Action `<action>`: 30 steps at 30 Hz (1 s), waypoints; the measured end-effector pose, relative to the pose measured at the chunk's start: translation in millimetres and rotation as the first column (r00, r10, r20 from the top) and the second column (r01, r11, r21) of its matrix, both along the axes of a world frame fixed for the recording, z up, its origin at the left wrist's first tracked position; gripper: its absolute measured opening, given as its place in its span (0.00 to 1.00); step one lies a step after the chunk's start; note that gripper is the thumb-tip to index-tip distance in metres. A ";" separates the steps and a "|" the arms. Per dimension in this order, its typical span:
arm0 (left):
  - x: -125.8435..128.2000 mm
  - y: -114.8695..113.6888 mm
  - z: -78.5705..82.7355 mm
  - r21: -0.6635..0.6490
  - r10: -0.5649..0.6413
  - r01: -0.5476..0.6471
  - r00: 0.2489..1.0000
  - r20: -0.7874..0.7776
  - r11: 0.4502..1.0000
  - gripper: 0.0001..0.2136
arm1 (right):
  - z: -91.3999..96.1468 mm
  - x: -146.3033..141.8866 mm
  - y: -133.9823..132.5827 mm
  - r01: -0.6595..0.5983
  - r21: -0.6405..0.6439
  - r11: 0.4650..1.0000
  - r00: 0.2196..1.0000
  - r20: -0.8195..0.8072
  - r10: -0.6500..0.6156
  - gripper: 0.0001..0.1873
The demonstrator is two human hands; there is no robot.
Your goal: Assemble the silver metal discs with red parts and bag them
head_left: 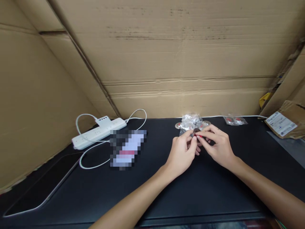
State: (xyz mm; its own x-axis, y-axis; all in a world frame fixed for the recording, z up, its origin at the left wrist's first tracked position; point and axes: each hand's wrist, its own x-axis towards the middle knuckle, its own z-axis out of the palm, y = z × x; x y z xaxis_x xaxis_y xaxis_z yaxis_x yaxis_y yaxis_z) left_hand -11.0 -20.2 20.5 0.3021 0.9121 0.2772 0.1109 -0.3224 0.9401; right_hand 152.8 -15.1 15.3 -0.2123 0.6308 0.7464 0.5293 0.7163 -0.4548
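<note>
Between my two hands is a small round, dark shiny disc [196, 131]. My left hand [184, 152] pinches its near edge between thumb and fingers. The fingertips of my right hand [216, 143] close on a small red piece [199, 136] at the disc's face; whether it is fixed to the disc I cannot tell. Just behind the hands lies a crumpled clear plastic bag [191, 119] with round metal discs with red centres in and around it. One such disc [178, 125] shows at the bag's left side, and another [206, 123] at its right, partly behind my right fingers.
On the left are a white power strip [100, 133] with looping white cables, a pixelated phone-like object [128, 149] and a dark flat panel [45, 183]. Two bagged discs [234, 120] lie back right, near a labelled brown package [286, 121]. Cardboard walls [186, 57] enclose the black table [152, 194].
</note>
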 end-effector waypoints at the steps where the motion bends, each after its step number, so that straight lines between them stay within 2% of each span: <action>1: 0.1 0.5 0.4 -0.017 -0.010 0.010 1.000 0.026 1.000 0.12 | 0.5 0.6 0.4 -0.018 -0.022 1.000 1.000 -0.001 0.018 0.10; 4: 0.4 1.7 2.8 -0.077 -0.044 0.052 0.994 0.103 0.996 0.13 | 3.8 2.7 0.8 -0.077 -0.059 0.995 0.997 0.007 0.078 0.12; 8: 1.1 1.4 5.0 -0.125 -0.036 0.054 0.989 0.141 0.991 0.12 | 8.0 4.2 0.2 -0.054 -0.033 0.998 0.999 0.008 0.054 0.10; 19: 2.4 0.0 4.9 -0.116 -0.039 0.058 0.986 0.160 0.992 0.12 | 3.2 6.2 2.7 -0.016 0.048 0.999 0.999 0.051 0.014 0.13; 22: 2.9 0.2 5.8 -0.128 -0.039 0.061 0.984 0.173 0.990 0.12 | 6.8 6.9 1.5 0.001 0.052 0.999 0.999 0.039 -0.003 0.09; 24: 3.2 0.4 4.5 -0.137 -0.045 0.071 0.983 0.180 0.988 0.12 | 8.2 6.6 0.9 -0.009 0.051 0.999 0.999 0.036 0.007 0.06; 30: 3.5 0.1 0.9 -0.111 -0.045 0.062 0.988 0.151 0.992 0.12 | 7.6 5.6 1.4 -0.058 0.017 0.998 0.998 0.027 0.057 0.08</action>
